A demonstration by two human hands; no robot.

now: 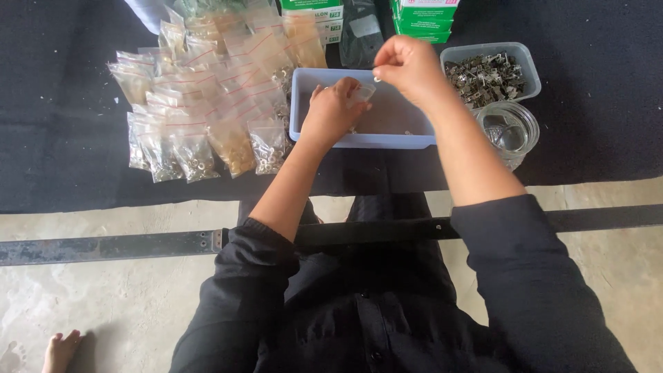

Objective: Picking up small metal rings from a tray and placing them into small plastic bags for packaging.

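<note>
My left hand (333, 109) reaches into a pale blue plastic tray (302, 110) and holds a small clear plastic bag (360, 93) by its top. My right hand (409, 65) hovers just above the bag with thumb and finger pinched on a tiny metal piece (377, 78). Both arms wear black sleeves pushed up to the elbow. The tray's floor holds a few small metal bits near my left hand.
Several filled clear zip bags (207, 103) of small metal rings lie in a heap left of the tray on the black mat (608, 124). A clear tub of metal parts (492, 72) and a round clear jar (510, 131) stand to the right. Green boxes (423, 17) stand behind.
</note>
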